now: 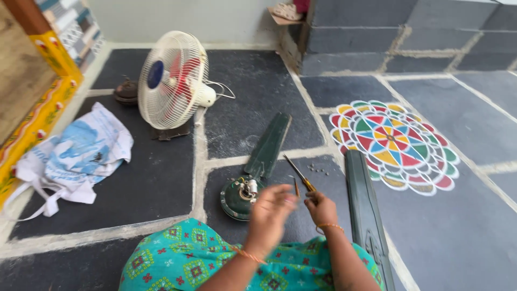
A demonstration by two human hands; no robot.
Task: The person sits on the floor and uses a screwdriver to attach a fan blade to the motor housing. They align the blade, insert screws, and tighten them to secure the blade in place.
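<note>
Dark green metal marks the work: a ceiling-fan motor housing (239, 198) lies on the slate floor (151, 183) just ahead of and to the left of the left hand (272, 213), with 1 green blade (269, 144) still fixed to it and reaching away toward the far wall. A 2nd, detached blade (365, 213) lies just to the right of the right hand (321, 207).

The right grip is closed around a screwdriver (296, 171) with a yellowish handle, its shaft slanting up and away to the left, the tip raised off the floor. The left grip is loosely curled, fingertips pinched near a small thin piece (295, 187) that stands between the 2 hands; motion blur hides whether it truly holds it, and I cannot tell what the piece is. A scatter of small screws (318, 171) rests on the floor just beyond the screwdriver.

By my judgement the step in hand is dismantling the fan, blade by blade, and the hands are between fastenings. The next move would call for bringing the screwdriver tip down squarely onto a screw at the housing and steadying the motor with the left hand.

Further left of both hands stand a white pedestal fan (172, 81) and a crumpled white-and-blue bag (86, 153); right of them, a painted floor pattern (396, 145).
</note>
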